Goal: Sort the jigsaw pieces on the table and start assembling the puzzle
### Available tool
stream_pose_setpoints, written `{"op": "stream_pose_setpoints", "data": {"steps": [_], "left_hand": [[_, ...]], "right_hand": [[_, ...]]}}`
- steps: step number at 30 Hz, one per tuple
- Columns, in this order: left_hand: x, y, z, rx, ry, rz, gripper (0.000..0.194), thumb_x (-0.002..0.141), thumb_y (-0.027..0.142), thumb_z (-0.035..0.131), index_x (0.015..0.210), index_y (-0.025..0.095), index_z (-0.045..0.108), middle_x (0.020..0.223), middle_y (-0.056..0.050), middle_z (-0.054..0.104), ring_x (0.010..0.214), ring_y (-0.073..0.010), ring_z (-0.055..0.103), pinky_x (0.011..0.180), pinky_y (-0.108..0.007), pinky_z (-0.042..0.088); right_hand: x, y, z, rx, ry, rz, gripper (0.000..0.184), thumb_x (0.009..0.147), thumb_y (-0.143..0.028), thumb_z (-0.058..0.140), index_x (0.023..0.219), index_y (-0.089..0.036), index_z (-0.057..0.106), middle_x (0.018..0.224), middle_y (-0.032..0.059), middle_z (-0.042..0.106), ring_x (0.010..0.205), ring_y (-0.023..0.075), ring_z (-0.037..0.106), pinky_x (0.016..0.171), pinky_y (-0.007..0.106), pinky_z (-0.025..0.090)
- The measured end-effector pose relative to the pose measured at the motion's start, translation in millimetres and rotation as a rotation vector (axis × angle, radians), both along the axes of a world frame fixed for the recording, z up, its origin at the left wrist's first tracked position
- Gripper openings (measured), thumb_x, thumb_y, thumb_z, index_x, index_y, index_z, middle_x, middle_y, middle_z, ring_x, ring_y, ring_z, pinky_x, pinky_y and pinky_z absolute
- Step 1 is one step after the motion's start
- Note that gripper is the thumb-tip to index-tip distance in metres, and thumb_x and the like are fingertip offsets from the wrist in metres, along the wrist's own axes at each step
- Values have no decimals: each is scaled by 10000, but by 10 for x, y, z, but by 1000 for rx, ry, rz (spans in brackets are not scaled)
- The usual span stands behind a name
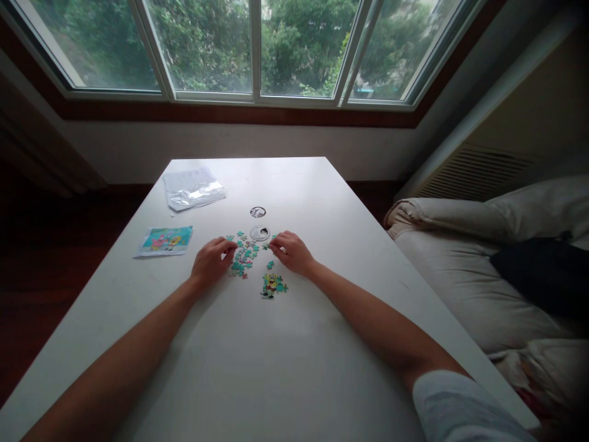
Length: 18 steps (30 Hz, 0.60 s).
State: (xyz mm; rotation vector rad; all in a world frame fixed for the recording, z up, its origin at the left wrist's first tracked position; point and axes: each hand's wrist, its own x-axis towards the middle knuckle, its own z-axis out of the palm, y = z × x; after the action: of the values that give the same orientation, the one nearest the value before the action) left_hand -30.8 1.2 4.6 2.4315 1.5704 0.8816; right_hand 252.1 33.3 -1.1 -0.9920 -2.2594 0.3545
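Observation:
Many small teal jigsaw puzzle pieces (243,255) lie loose on the white table, between my two hands. My left hand (214,261) is at the left edge of this pile, its fingers pinched together; whatever is between them is too small to make out. On the pile's right side, my right hand (292,252) has its fingertips closed at a teal puzzle piece (265,246). Nearer to me lies a joined part of the puzzle (272,286) with a yellow cartoon figure. A single teal piece (270,265) rests just above it.
A cartoon picture sheet (166,240) lies on the left of the white table (285,362). Clear plastic bags (193,189) are at the far left. Two round items, a ring-like disc (260,233) and a smaller disc (258,212), lie beyond the pieces. A sofa (446,258) stands on the right.

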Motion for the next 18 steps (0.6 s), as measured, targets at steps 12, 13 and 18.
{"op": "stream_pose_setpoints", "data": {"steps": [12, 13, 18], "left_hand": [[-68, 62, -38, -86, 27, 26, 204, 946, 287, 520, 986, 242, 715, 965, -41, 671, 902, -207, 619, 820, -332, 480], [-65, 62, -36, -77, 36, 31, 210, 954, 302, 515, 982, 242, 714, 975, -44, 671, 914, -212, 619, 835, -342, 480], [-23, 40, -17, -2, 81, 5, 209, 963, 300, 510, 990, 249, 711, 1050, -58, 681, 1018, -241, 614, 924, -392, 474]], "right_hand": [[231, 108, -34, -89, 65, -65, 149, 946, -275, 639, 828, -205, 695, 818, 37, 663, 816, 183, 541, 772, 312, 400], [192, 93, -38, -90, 54, -51, 143, 946, -274, 642, 834, -204, 700, 822, 38, 665, 819, 182, 543, 777, 313, 398], [-8, 33, -63, -58, -55, 16, 114, 946, -265, 649, 876, -210, 720, 859, 42, 685, 856, 185, 549, 830, 326, 375]]}}
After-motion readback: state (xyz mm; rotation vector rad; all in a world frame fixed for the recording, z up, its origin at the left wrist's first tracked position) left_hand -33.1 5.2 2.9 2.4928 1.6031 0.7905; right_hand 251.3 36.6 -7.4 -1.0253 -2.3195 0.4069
